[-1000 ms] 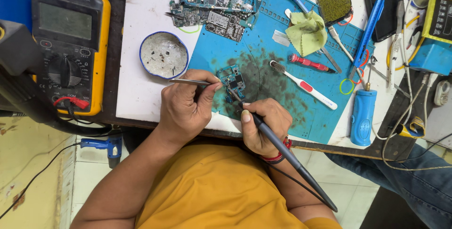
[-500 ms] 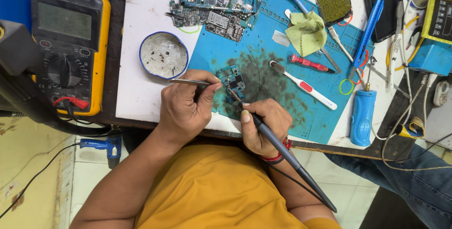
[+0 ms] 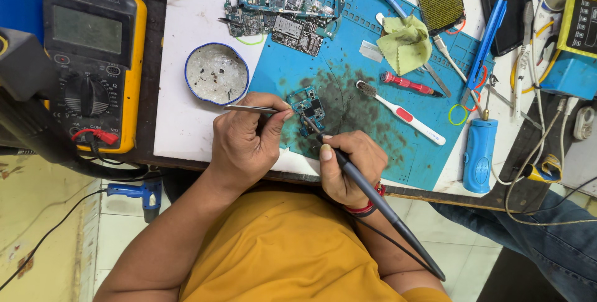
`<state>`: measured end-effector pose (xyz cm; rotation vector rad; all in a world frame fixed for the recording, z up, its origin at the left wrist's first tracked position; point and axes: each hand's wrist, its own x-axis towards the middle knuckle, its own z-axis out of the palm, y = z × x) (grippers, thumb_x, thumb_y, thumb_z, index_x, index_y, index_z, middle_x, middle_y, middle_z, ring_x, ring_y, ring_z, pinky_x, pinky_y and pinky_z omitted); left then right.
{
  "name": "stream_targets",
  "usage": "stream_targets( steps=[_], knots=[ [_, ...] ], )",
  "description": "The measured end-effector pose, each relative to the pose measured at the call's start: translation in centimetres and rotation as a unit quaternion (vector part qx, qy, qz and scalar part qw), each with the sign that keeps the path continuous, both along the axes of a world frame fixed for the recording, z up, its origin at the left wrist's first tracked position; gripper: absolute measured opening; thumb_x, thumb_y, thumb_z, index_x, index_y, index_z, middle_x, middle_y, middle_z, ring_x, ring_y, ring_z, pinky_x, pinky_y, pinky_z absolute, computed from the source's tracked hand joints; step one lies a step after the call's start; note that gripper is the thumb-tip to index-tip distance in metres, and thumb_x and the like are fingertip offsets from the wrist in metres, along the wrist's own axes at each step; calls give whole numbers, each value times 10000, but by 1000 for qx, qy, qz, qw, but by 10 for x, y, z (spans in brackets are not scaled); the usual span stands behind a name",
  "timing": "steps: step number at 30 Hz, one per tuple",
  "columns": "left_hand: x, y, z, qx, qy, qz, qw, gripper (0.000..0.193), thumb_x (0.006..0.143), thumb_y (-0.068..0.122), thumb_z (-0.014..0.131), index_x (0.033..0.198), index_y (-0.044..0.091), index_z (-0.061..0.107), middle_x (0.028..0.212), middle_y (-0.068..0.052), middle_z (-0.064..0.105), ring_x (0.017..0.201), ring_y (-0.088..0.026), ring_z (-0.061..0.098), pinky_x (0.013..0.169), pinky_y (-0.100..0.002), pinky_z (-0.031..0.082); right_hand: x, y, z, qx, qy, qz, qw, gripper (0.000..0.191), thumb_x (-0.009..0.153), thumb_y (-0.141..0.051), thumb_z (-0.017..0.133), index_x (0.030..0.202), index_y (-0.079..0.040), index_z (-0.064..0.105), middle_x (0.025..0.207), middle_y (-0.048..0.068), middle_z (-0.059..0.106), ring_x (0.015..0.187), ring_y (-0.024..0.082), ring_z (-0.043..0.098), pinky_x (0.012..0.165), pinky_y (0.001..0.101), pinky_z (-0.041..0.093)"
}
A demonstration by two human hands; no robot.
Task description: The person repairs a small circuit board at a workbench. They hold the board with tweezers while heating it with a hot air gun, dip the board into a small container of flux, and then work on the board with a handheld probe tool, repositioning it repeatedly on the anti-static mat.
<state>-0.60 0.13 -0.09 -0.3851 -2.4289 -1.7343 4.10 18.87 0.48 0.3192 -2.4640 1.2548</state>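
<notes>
Now | left hand (image 3: pixel 245 143) pinching tweezers (image 3: pixel 252 109), lying level, tips toward circuit board (image 3: pixel 308 106) | right hand (image 3: pixel 348 165) wrapped round soldering iron (image 3: pixel 373 199), slanting, tip up-left at board

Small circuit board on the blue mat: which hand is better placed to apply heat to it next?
Probably the right hand: it grips the soldering iron, whose tip meets the small circuit board. The left hand pinches tweezers that point toward the board's edge.
</notes>
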Motion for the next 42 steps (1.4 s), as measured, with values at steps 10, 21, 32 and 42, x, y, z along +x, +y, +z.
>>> stream_targets(
  steps=[10,21,32,42],
  knots=[
    [0,0,0,-2,0,3,1000,112,1021,88,730,1050,39,633,905,-56,707,666,-136,661,616,-283,516,0,0,0,5,0,0,1000,62,917,-15,677,962,-2,636,829,110,696,673,245,665,632,328,508],
    [-1,1,1,-2,2,2,1000,105,1022,82,726,1048,39,634,921,-58,708,684,-146,672,630,-286,527,0,0,1,1,-5,-5,1000,58,913,-15,676,954,-3,638,836,118,700,683,253,674,642,329,517],
    [0,1,0,-1,-2,0,1000,113,1024,84,725,1049,35,627,914,-58,708,677,-141,672,617,-286,522,0,1,3,5,-10,-3,1000,46,917,-14,676,943,-9,639,816,107,699,663,249,669,627,332,508],
    [0,0,1,-4,0,-1,1000,111,1025,74,722,1067,36,627,914,-66,706,695,-149,684,635,-293,532,0,3,4,17,13,-9,1000,153,931,-5,692,1080,-17,661,893,118,708,723,261,683,653,329,520]
  ],
)
